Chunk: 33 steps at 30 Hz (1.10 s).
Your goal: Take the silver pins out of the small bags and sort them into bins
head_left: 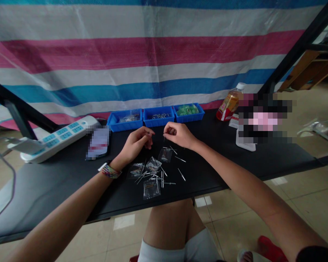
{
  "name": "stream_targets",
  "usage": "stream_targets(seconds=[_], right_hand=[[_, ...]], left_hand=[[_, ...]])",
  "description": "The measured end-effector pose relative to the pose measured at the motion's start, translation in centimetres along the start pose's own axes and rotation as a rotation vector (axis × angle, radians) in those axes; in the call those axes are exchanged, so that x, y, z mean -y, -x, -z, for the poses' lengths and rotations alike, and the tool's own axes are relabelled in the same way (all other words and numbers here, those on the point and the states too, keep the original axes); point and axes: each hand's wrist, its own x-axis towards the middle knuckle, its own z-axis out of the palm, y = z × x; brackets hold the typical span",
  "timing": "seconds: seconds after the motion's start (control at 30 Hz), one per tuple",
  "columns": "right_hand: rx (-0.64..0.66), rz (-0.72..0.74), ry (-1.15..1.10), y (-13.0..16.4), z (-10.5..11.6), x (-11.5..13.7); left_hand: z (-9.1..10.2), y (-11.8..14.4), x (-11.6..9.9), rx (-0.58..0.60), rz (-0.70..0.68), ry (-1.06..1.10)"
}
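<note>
My right hand (180,134) is closed in a pinch above the black table, with a thin rivet (164,139) just showing below the fingertips. To its left, my left hand (138,143) hovers with loosely curled fingers, apart and holding nothing I can see. Below both hands lies a loose pile of metal blind rivets (162,178). Small clear plastic bags (152,189) with thin pieces inside lie among them; one bag (165,155) is close under my right hand. Single rivets (182,174) are scattered to the right of the pile.
Three blue bins line the back: one with bagged pieces (112,124), one with loose rivets (150,123), one with green packets (190,117). A power strip (68,136) and phone (98,142) lie left. A drink bottle (229,103) and white device (246,143) stand right.
</note>
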Motion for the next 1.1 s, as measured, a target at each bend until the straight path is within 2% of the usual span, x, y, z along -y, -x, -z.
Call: stream_targets(seconds=[0.13, 0.27, 0.6, 0.9, 1.1], right_hand=[[-0.063, -0.115, -0.382, 0.0, -0.7, 0.7], [-0.041, -0.182, -0.515, 0.3, -1.4, 0.9], [-0.032, -0.274, -0.567, 0.5, -1.3, 1.2], [-0.09, -0.149, -0.525, 0.5, -1.8, 1.2], [-0.109, -0.128, -0.471, 0.5, -1.7, 1.2]], left_hand=[[0.0, -0.1, -0.2, 0.06, 0.045, -0.021], [0.0, -0.1, -0.4, 0.093, 0.068, -0.032], [0.0, 0.1, -0.5, -0.044, -0.004, 0.012], [0.0, 0.0, -0.7, -0.014, 0.043, 0.059], [0.2, 0.0, -0.4, -0.009, 0.074, 0.068]])
